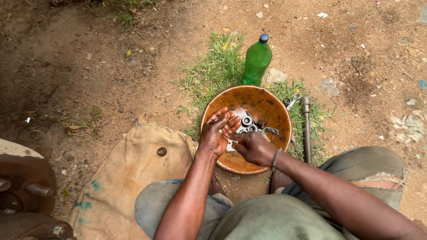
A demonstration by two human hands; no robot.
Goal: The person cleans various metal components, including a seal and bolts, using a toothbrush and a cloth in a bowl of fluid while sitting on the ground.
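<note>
A round brown basin [267, 100] stands on the ground in front of my knees, with several metal parts [247, 123] lying in liquid at its bottom. My left hand [216, 131] is held over the basin's left side, palm turned up and fingers spread. My right hand [253, 147] is curled and presses against the left palm; whether something small sits between them is hidden. A thin band circles my right wrist.
A green plastic bottle [256, 61] with a blue cap stands in the grass behind the basin. A long metal bar [307, 129] and a small wrench [292, 101] lie to its right. A burlap sack [124, 178] with a round metal piece [162, 151] lies left, beside a rusty wheel hub [26, 191].
</note>
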